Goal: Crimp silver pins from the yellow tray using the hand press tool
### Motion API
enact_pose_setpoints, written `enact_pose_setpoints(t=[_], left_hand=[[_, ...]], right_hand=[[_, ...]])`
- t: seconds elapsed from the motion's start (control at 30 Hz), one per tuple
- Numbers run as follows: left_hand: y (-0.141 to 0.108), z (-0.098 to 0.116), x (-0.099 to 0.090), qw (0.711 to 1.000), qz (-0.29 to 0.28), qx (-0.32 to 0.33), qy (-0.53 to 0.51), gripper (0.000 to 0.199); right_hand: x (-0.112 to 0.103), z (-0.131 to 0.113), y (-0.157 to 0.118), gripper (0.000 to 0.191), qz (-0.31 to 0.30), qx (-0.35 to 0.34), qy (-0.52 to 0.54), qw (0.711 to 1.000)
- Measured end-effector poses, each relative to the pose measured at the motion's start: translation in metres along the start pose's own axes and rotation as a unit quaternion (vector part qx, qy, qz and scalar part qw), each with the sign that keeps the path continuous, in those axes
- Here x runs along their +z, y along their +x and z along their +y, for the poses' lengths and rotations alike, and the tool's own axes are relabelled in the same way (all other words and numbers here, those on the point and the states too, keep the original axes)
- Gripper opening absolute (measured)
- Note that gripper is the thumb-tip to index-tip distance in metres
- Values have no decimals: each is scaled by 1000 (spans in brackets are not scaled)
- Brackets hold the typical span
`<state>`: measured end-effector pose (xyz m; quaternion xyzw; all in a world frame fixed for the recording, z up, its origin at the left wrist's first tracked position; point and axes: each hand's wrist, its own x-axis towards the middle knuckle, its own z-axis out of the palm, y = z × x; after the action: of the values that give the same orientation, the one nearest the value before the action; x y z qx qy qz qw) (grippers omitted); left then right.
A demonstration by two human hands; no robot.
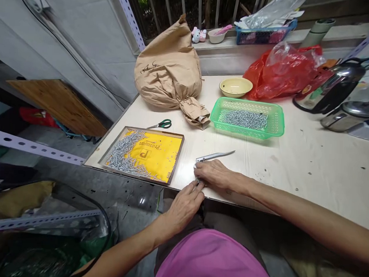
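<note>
At the table's front edge my left hand [186, 202] and my right hand [214, 174] meet, fingertips bent together. Whatever small thing is between them is hidden. Just beyond my right hand's knuckles lies a slim grey curved tool [215, 155] with a pale end; whether my fingers touch it cannot be seen. Left of my hands is a shallow tray [177, 159] lined with yellow printed material. Many small silver metal pieces, like screws or springs [123, 152], are heaped along its left side. More such pieces [244, 118] fill part of a green plastic basket [247, 133] further back.
Green-handled scissors [165, 123] lie behind the tray. Farther back stand a large brown paper sack [170, 69], a cream bowl [235, 87] and a red plastic bag [280, 75]. An electric kettle [333, 85] and a metal pot [348, 116] stand at the right.
</note>
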<state>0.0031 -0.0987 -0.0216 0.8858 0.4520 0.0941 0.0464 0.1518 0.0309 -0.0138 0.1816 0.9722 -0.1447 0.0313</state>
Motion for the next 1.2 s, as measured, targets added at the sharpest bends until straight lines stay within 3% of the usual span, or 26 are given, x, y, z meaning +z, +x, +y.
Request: enact_pose_setpoints(t=[0.1,0.23,0.3,0.37,0.47,0.53,0.6,0.7,0.77,0.83,0.87,0.93,1.03,1.1,1.2], left_hand=[[1,0,0,1000,-1,-8,-4,24],[3,-2,-6,999,-24,5,-30,22],[3,-2,-8,999,-22,5,-30,26],[0,-2,-8,1000,-6,2,-21,29],[-2,-3,-3,999,40,-2,-18,27],[-1,-3,-3,996,68,-15,-48,24],[3,-2,-10,988,92,-72,-105,20],[15,-5,-33,951,117,-203,-200,16],[26,-11,-44,920,108,-271,-262,18],[38,-20,-44,881,77,-326,-334,18],[42,-25,-40,856,61,-348,-376,19],[48,-32,-29,803,40,-385,-453,22],[52,-38,-14,743,28,-427,-514,28],[55,-40,-12,717,13,-449,-533,30],[60,-40,-17,686,-6,-483,-544,31]], right_hand=[[3,1,-5,12,29,41,47,998],[9,-3,-8,8,49,9,77,996],[4,-4,-1,9,84,11,167,982],[-9,-6,8,11,185,62,286,938],[-39,-10,15,10,388,115,370,836],[-61,-11,6,9,497,97,342,791],[-84,-4,-12,10,587,97,267,758],[-111,37,-44,16,649,196,103,728],[-117,83,-59,24,610,280,18,741],[-108,130,-68,28,517,334,-30,788],[-100,148,-72,30,451,353,-42,819],[-81,163,-78,32,371,383,-64,844],[-55,133,-86,30,361,353,-70,860],[-38,92,-90,30,362,311,-30,878],[-11,31,-94,30,285,235,46,928]])
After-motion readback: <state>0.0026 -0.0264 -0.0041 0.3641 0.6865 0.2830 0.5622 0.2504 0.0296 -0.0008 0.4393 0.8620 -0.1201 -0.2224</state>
